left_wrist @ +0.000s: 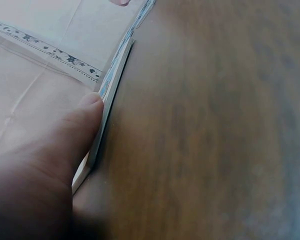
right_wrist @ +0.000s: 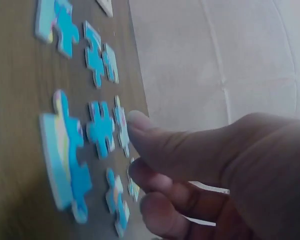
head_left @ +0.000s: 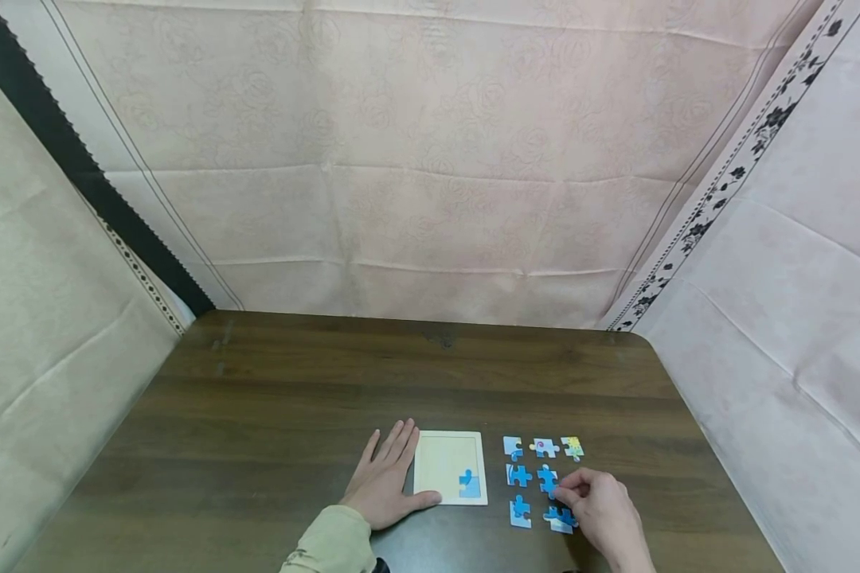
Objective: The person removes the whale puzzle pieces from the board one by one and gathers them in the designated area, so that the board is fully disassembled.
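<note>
A pale square puzzle tray [head_left: 440, 461] lies flat on the table, with a blue puzzle piece [head_left: 471, 487] in its lower right corner. My left hand [head_left: 385, 487] rests at the tray's left side, fingers straight, and the thumb touches its near edge. To the right, several loose blue-and-white jigsaw pieces [right_wrist: 101, 129] lie in rough rows. Over their right side hovers my right hand [head_left: 602, 509], its fingers loosely bent. In the right wrist view a gap shows between thumb and fingers, with nothing held. A jigsaw piece [right_wrist: 116, 200] lies near those fingertips, hidden by the hand in the head view.
The brown wooden table [head_left: 294, 398] has a pale patterned cloth [head_left: 416, 159] hanging behind it. More cloth [head_left: 795, 318] hangs along the right side and the left side. A yellowish piece [head_left: 572, 447] lies at the back right of the loose pieces.
</note>
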`<move>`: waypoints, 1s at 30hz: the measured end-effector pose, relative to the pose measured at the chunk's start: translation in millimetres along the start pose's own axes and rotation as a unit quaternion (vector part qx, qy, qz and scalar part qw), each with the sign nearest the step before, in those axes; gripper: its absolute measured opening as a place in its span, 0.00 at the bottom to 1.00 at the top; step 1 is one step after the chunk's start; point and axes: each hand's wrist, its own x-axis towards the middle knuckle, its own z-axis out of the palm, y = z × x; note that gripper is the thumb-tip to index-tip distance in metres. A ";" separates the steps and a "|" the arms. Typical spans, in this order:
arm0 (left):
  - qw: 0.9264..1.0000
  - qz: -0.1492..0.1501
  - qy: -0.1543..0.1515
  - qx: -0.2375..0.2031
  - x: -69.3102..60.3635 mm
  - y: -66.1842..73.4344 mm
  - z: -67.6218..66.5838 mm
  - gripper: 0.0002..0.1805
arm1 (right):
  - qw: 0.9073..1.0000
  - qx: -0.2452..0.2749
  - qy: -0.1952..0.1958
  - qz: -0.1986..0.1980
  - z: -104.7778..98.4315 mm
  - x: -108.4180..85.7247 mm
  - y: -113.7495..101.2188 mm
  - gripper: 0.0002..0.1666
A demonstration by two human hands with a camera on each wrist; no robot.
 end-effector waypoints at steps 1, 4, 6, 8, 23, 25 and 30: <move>1.000 0.000 0.000 0.000 0.0 -0.2 0.3 0.60 | 1.000 0.004 0.002 -0.004 1.6 -0.1 -2.7 0.05; 1.000 -0.003 -0.001 0.001 0.3 -0.4 0.8 0.61 | 1.000 0.013 0.008 -0.024 6.8 -0.1 -11.0 0.06; 1.000 -0.004 -0.002 0.002 0.7 -0.8 1.4 0.61 | 0.999 0.020 0.013 -0.038 10.5 -0.8 -17.1 0.06; 1.000 -0.005 -0.003 0.003 0.9 -0.6 1.3 0.61 | 0.998 0.024 0.013 -0.053 14.3 -1.2 -23.2 0.06; 1.000 -0.006 -0.003 0.000 2.1 -0.2 0.8 0.61 | 0.986 -0.036 0.038 -0.158 47.4 0.8 -56.2 0.09; 1.000 -0.006 -0.006 -0.002 2.0 0.0 0.7 0.61 | 0.985 -0.041 0.034 -0.167 52.2 0.8 -59.1 0.11; 1.000 -0.001 -0.006 -0.005 1.0 -0.2 0.3 0.60 | 0.979 -0.051 0.027 -0.195 60.1 -1.0 -64.2 0.15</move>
